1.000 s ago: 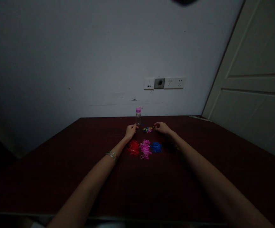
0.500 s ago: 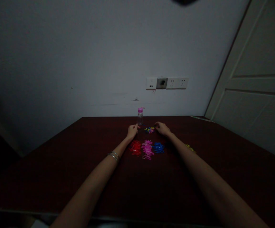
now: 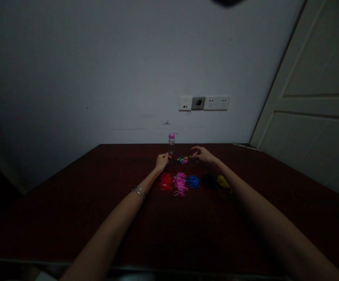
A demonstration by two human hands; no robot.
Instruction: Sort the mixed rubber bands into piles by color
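At the far middle of the table, a small mixed heap of coloured loops (image 3: 182,160), which look like rubber bands, lies between my hands. My right hand (image 3: 204,154) is just right of the heap, with a small yellow rubber band (image 3: 191,156) at its fingertips. My left hand (image 3: 162,160) rests on the table left of the heap, its fingers curled together; whatever they hold is too small to make out. Nearer me, sorted piles form a row: red bands (image 3: 166,182), pink bands (image 3: 180,183), blue bands (image 3: 193,182), black bands (image 3: 209,181) and yellow bands (image 3: 222,181), partly behind my right forearm.
A clear bottle with a pink cap (image 3: 172,144) stands behind the mixed heap, close to my left hand. The dark red table (image 3: 163,230) reaches back to a pale wall with sockets (image 3: 216,103). A panelled door (image 3: 310,105) is on the right.
My right hand has lifted and drawn right, away from the mixed heap, with a yellow rubber band at its fingertips. The black and yellow piles show more now. My left hand has barely moved.
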